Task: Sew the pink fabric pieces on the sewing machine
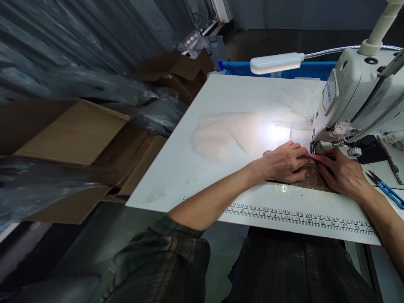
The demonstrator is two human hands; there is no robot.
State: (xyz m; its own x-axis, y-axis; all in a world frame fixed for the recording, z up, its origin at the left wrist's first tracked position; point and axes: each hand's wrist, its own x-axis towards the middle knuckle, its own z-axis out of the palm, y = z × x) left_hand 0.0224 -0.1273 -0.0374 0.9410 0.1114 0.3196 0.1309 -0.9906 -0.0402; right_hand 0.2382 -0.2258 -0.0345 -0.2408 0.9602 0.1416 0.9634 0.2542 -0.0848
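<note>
A white sewing machine (347, 92) stands over the right side of the table, its presser foot (312, 147) just beyond my fingertips. Under both hands lies a flat, brown, shiny piece of material (311, 177), partly covered; whether it is fabric or film I cannot tell. My left hand (286, 163) presses on its left part with curled fingers, close to the foot. From the right, my right hand (339, 170) grips the material's edge, thumb and fingers drawn together beside the needle area. A small pinkish bit shows between the fingertips of both hands.
Blue thread snips (386, 189) lie right of my right hand, near a dark pen-like tool (391, 162). A lit lamp (277, 63) hangs over the white table (176, 168). A printed ruler (296, 218) runs along the front edge. Open cardboard boxes (72, 134) stand left.
</note>
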